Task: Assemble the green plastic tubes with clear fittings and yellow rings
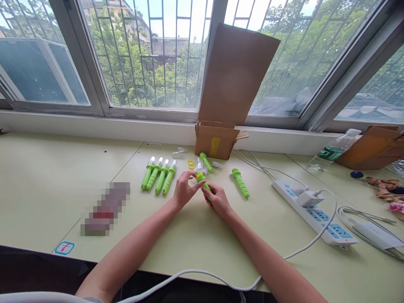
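My right hand (217,198) is wrapped round the lower part of a green ridged tube (204,183), which tilts up toward the window. At its wide top end sits a yellow ring (199,175), and the fingers and thumb of my left hand (185,188) pinch there. Just beyond lie loose yellow rings (191,164), clear plastic pieces (199,165) and another green tube (206,162). Left of my hands, several green tubes with clear tips (158,175) lie side by side. One more green tube (240,183) rests to the right.
An open cardboard box (216,141) stands against the window ledge. A white power strip (315,214) with plugs and cables (311,244) occupies the right side. Farther right are a plastic bottle (331,151) and a cardboard piece (372,147). A blurred patch (105,210) covers something at left.
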Motion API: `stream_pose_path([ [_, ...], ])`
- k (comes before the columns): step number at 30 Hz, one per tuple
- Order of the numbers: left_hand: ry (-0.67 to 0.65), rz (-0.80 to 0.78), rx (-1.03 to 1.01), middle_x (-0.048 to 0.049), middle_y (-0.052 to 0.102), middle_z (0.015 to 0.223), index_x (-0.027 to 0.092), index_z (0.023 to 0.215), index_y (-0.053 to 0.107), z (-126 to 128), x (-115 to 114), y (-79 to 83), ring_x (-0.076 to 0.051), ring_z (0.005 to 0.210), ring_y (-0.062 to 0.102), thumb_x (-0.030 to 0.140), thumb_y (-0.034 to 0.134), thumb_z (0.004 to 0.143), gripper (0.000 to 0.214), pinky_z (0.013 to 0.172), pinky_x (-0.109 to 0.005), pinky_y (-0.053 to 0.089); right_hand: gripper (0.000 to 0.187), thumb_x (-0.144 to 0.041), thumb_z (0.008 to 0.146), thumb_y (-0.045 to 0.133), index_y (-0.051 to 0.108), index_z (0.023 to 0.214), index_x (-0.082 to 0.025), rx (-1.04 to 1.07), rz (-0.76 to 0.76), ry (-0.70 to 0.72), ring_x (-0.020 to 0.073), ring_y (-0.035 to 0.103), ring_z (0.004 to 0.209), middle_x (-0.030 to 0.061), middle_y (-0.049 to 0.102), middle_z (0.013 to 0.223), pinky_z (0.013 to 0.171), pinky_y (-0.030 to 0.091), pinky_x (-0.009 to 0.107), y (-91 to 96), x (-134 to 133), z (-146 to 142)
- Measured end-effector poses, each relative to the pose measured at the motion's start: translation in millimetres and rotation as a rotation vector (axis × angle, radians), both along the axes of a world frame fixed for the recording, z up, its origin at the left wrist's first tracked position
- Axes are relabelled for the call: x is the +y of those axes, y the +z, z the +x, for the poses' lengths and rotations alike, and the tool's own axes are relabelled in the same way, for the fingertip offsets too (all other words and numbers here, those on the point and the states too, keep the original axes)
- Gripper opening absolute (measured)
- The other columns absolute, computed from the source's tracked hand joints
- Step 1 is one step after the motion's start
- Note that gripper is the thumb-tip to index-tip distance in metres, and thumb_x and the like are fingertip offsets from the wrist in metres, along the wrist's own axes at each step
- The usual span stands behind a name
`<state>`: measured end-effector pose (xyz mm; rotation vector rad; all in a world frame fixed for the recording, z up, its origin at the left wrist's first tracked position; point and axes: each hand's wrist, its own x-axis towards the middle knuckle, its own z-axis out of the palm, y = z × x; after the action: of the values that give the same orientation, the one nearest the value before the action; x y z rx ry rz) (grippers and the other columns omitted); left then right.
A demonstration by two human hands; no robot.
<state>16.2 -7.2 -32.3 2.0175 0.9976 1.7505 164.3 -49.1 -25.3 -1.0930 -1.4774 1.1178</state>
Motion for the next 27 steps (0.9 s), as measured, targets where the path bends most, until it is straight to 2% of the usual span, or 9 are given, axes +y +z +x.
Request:
stream_pose_path([
  [5, -0.033, -0.012, -0.011, -0.0053, 0.065, 0.09, 0.019, 0.087, 0.056, -1.1, -0.7, 2.1, -0.02, 0.091, 0.065, 0.038, 0.07, 0.074, 0.027, 0.078, -0.039, 0.06, 0.032, -0.047, 0.077, 0.061, 0.05, 0.069, -0.018, 0.067, -0.066, 0.043, 0.0068, 0.037, 0.036, -0.0053, 0.045, 0.052, 0.033, 0.026, 0.02, 2.3, -1.5, -1.4],
  [12, -0.084, -0.062, -0.045, -0.0046, 0.066, 0.091, 0.018, 0.085, 0.056, -0.8, -2.2, 5.0, -0.019, 0.09, 0.066, 0.038, 0.072, 0.072, 0.029, 0.079, -0.039, 0.06, 0.032, -0.048, 0.078, 0.059, 0.057, 0.085, -0.017, 0.147, -0.207, 0.127, 0.0057, 0.035, 0.034, -0.0055, 0.047, 0.053, 0.032, 0.023, 0.019, 3.9, -0.9, 3.9],
  [16, -0.115, -0.11, -0.082, -0.0037, 0.066, 0.09, 0.018, 0.086, 0.055, 0.7, -2.7, 4.0, -0.019, 0.09, 0.067, 0.038, 0.071, 0.074, 0.028, 0.078, -0.038, 0.061, 0.035, -0.05, 0.079, 0.058, 0.058, 0.089, -0.017, 0.128, -0.222, 0.132, 0.006, 0.035, 0.034, -0.0055, 0.048, 0.052, 0.032, 0.023, 0.019, 2.9, 1.0, 5.8],
  [19, -0.109, -0.113, -0.096, -0.0039, 0.067, 0.091, 0.018, 0.085, 0.055, 0.5, -2.7, 2.3, -0.018, 0.089, 0.068, 0.036, 0.069, 0.075, 0.025, 0.079, -0.039, 0.06, 0.035, -0.052, 0.078, 0.056, 0.056, 0.084, -0.017, 0.048, -0.174, 0.112, 0.0071, 0.037, 0.034, -0.0045, 0.05, 0.054, 0.033, 0.026, 0.02, 0.9, 2.0, 3.9],
  [22, -0.069, -0.074, -0.079, -0.0056, 0.068, 0.093, 0.018, 0.084, 0.055, -0.4, -2.7, 1.0, -0.02, 0.092, 0.068, 0.035, 0.069, 0.076, 0.023, 0.082, -0.04, 0.059, 0.033, -0.051, 0.077, 0.057, 0.055, 0.076, -0.018, -0.127, -0.031, 0.015, 0.0094, 0.042, 0.039, -0.0029, 0.051, 0.057, 0.038, 0.032, 0.022, -1.7, 3.0, 1.6],
  [25, -0.005, -0.025, -0.04, -0.0079, 0.068, 0.099, 0.019, 0.084, 0.056, -0.7, -3.6, 0.1, -0.022, 0.096, 0.067, 0.035, 0.07, 0.075, 0.023, 0.084, -0.042, 0.058, 0.028, -0.046, 0.077, 0.059, 0.059, 0.081, -0.019, -0.33, 0.175, -0.15, 0.0135, 0.049, 0.052, -0.0004, 0.057, 0.063, 0.051, 0.038, 0.025, -3.6, 4.4, 1.0],
  [27, 0.03, -0.006, -0.016, -0.0086, 0.068, 0.1, 0.019, 0.084, 0.057, -0.4, -4.5, -0.4, -0.023, 0.097, 0.066, 0.036, 0.07, 0.075, 0.023, 0.084, -0.043, 0.058, 0.027, -0.044, 0.078, 0.057, 0.061, 0.087, -0.019, -0.404, 0.239, -0.197, 0.0156, 0.051, 0.058, 0.0009, 0.06, 0.067, 0.057, 0.039, 0.026, -4.1, 5.2, 1.2],
])
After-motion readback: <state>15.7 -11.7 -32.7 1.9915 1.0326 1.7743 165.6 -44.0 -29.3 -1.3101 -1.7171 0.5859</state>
